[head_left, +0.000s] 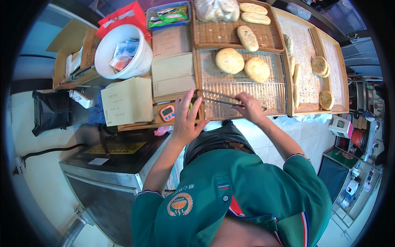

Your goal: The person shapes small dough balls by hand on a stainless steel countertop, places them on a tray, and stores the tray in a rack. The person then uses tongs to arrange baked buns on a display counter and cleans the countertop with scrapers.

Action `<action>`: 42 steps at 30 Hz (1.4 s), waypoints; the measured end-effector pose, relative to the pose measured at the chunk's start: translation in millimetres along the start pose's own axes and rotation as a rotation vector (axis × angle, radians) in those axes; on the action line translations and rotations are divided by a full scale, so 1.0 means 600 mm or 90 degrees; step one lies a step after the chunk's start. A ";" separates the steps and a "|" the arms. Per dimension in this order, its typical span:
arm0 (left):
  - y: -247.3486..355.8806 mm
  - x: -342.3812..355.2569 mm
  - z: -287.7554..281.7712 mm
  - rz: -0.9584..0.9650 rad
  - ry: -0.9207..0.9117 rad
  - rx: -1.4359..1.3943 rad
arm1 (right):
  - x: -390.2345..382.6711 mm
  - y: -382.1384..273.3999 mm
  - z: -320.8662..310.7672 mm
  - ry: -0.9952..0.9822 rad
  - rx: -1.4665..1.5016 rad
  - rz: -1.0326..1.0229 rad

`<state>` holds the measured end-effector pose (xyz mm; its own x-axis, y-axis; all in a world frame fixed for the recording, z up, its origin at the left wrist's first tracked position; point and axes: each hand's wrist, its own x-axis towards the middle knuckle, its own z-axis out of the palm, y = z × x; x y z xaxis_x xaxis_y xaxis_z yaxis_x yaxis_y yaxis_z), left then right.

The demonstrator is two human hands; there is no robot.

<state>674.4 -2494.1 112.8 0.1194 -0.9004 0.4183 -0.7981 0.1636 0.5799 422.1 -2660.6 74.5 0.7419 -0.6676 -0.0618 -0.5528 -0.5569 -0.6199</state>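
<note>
My right hand [252, 108] is closed round the end of a pair of metal tongs [223, 101], which point left above a wire rack [263, 91]. My left hand [187, 122] is raised with its fingers spread, close to the tips of the tongs. Whether a fingertip touches them I cannot tell. Beyond the tongs, two round flatbreads, a left one [229, 61] and a right one [257, 69], lie on the rack tray. A small orange timer [167, 113] sits just left of my left hand.
Left of the rack lie stacks of paper bags [129, 101]. Behind them stand a white bucket [142, 61] with banknotes inside and a blue bin [149, 16] of packets. A wicker tray [218, 38] holds long breads. Wooden trays [306, 88] with more breads extend right.
</note>
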 end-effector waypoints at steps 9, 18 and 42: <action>0.038 -0.368 0.157 -0.531 -0.260 -0.028 | -0.044 0.058 -0.065 -0.142 0.331 0.008; 0.239 -0.801 0.288 -0.945 -0.419 0.040 | -0.031 0.126 -0.077 -0.322 0.284 -0.085; 0.401 -0.942 0.392 -1.067 0.067 -0.181 | -0.356 -0.014 -0.006 -0.359 0.208 -0.230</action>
<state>275.8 -2040.6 -148.4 0.7020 -0.1212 -0.7018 0.3555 -0.7942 0.4928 266.9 -2515.0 95.8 0.9867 -0.0670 -0.1482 -0.1624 -0.4592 -0.8733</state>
